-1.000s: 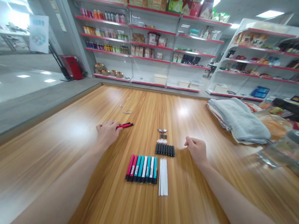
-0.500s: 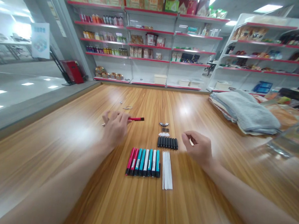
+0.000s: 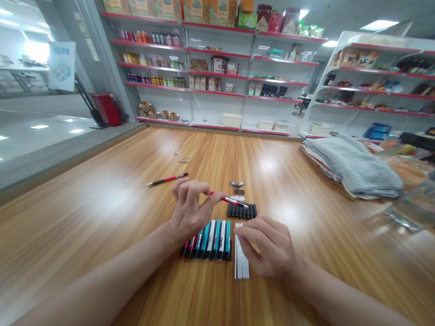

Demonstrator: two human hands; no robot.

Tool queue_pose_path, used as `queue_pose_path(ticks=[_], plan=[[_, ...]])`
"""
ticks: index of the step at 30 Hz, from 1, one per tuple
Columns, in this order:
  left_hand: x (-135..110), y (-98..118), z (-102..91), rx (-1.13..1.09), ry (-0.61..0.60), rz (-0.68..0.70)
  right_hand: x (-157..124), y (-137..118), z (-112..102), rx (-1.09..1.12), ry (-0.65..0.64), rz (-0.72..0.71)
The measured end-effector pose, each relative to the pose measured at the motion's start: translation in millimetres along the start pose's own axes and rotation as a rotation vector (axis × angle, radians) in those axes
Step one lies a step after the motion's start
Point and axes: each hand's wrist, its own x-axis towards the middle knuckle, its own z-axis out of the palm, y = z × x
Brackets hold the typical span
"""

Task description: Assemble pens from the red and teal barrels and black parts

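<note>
Two hands are working over a wooden table (image 3: 86, 233) here. The left hand (image 3: 187, 215) is pinching a slim red pen (image 3: 225, 199) between thumb and fingertips and holding it up off the wood, roughly level. Its tip is pointing right and hanging just above the row of black caps (image 3: 241, 211). The right hand (image 3: 269, 246) is lying low with its fingers spread, fingertips touching the bundle of white refill sticks (image 3: 242, 268). Honestly I can't tell if it's actually gripping one or just resting there. Just left of those sticks a neat row of teal, white and red pen barrels (image 3: 212, 237) is sitting side by side, partly under the left wrist. Another red-and-black pen (image 3: 167, 179) is lying by itself further out to the left, well apart from both hands. Some tiny metal bits (image 3: 237, 184) are sitting beyond the caps, and a folded striped cloth (image 3: 354, 167) is lying off to the right.
</note>
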Motion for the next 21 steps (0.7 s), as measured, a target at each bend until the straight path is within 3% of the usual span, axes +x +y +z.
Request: queue_pose_path(ticks=[5, 9, 11, 13, 15, 19, 21], plan=[[-1, -5, -2.4, -0.201, -0.075, -0.027, 4, 3, 3, -0.006, 0.052, 0.123], [5, -4, -15.2, -0.460, -0.162, 0.263, 7, 5, 5, -0.049, 0.049, 0.268], [7, -1, -19.5, -0.558, -0.203, 0.391, 8, 7, 4, -0.046, 0.008, 0.259], [7, 3, -20.2, -0.626, -0.220, 0.416, 7, 9, 3, -0.029, -0.034, 0.210], [4, 7, -17.0, -0.684, -0.221, 0.330, 6, 13, 1, -0.026, -0.067, 0.171], [-4, 7, -4.7, -0.715, -0.045, -0.069, 2, 24, 3, -0.058, -0.072, 0.211], [-7, 2, 0.5, -0.661, 0.007, -0.128, -1, 29, 4, -0.051, -0.049, 0.245]])
